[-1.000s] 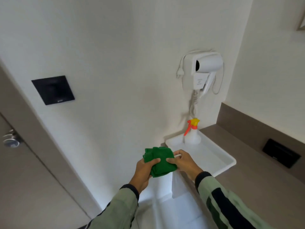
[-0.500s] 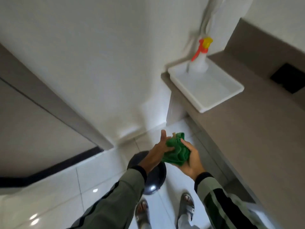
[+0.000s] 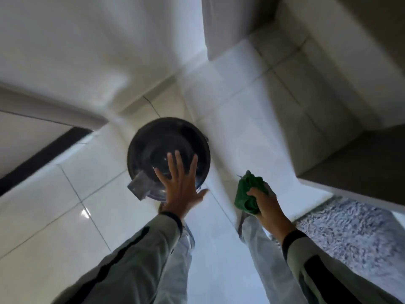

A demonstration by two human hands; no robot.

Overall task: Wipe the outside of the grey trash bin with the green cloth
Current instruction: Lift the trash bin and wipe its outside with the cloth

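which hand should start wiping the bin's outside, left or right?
Right. The right hand already grips the bunched green cloth, just beside the round dark-grey trash bin. The left hand is open and spread over the bin's lid, probably better for steadying it.

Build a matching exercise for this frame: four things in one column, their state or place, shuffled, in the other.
Things:
1. left hand
2. right hand
3. green cloth
4. grey trash bin

States:
A. bunched up in a fist
B. standing on the white floor tiles
C. open, fingers spread above the bin
D. closed around the cloth

Pairs: 1-C, 2-D, 3-A, 4-B
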